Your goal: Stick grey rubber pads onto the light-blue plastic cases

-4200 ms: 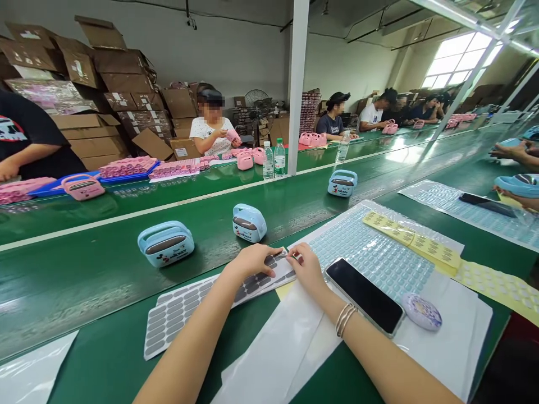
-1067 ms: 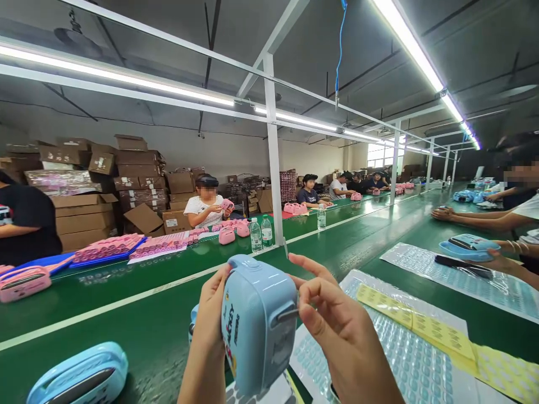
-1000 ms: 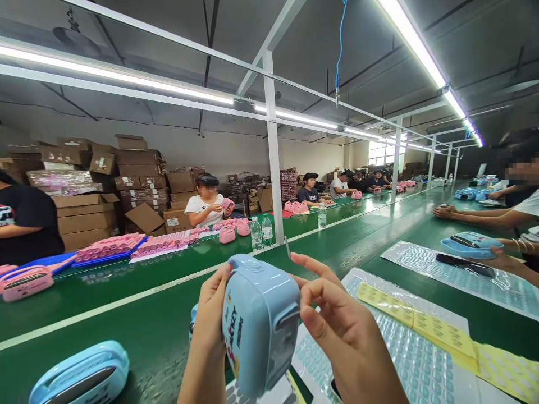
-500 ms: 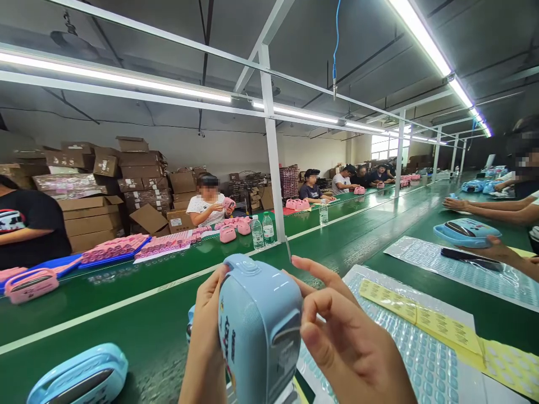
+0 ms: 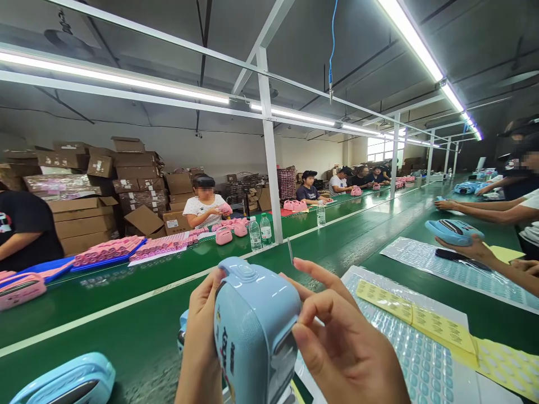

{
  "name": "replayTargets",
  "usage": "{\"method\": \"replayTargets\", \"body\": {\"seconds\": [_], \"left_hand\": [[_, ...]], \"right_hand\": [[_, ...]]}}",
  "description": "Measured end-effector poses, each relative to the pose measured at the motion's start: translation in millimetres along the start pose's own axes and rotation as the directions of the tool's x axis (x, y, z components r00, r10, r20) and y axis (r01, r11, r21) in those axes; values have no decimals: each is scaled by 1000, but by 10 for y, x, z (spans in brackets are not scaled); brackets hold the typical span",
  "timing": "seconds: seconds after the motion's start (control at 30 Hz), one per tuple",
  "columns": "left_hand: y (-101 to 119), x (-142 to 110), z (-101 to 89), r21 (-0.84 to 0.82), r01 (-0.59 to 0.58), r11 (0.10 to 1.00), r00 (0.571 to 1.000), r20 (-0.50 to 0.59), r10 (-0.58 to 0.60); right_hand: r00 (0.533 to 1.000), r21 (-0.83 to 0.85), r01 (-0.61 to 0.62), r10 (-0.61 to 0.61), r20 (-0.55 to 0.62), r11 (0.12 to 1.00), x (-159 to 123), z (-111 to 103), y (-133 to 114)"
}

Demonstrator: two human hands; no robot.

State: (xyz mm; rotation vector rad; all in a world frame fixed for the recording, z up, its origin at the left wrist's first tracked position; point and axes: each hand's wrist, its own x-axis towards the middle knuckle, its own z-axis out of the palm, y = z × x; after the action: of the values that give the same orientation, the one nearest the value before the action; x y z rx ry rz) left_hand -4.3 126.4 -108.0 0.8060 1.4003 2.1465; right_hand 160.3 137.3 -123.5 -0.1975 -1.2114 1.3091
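Note:
A light blue plastic device with rounded edges and dark lettering is in front of me, its narrow side turned my way. My left hand grips it from the left, fingers at its top edge. At its right side is my right hand, thumb and a finger pinched together against the edge; what lies between them is too small to make out. A thin clear strip stands up at another right fingertip. Another blue device lies at lower left, and part of one shows behind my left wrist.
Sheets of small blue stickers and yellow label sheets lie to my right on the green bench. A co-worker's hand holds a blue device there. Bottles stand by a white post; pink devices lie beyond.
My right thumb has moved up against the device's edge, closing with the finger. The view has shifted slightly, and the device in my hands is turned a little. A co-worker opposite has lowered a pink device.

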Motion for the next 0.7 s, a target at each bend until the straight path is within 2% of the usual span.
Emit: {"method": "replayTargets", "body": {"seconds": [0.1,0.2,0.33,0.43,0.57,0.63,0.7], "left_hand": [[6,13,15,-5,24,1000,1000,-2,-24],[1,2,39,-21,59,998,998,6,-58],[-62,-36,93,-34,-30,999,999,-21,29],[-113,-42,114,-3,-71,997,997,-12,71],[-84,-2,5,26,-75,997,997,5,74],[-112,30,-73,39,-38,999,998,-54,40],[-269,67,-57,33,-27,999,991,-133,31]], "right_hand": [[998,105,-40,45,-44,994,42,15,49],[996,224,-85,83,19,971,110,15,83],[983,280,-165,135,122,946,178,-10,92],[978,270,-200,175,114,942,207,-52,81],[966,387,-260,238,103,885,261,-98,59],[951,452,-308,289,112,837,295,-93,51],[938,498,-341,323,124,797,336,-70,66]]}}
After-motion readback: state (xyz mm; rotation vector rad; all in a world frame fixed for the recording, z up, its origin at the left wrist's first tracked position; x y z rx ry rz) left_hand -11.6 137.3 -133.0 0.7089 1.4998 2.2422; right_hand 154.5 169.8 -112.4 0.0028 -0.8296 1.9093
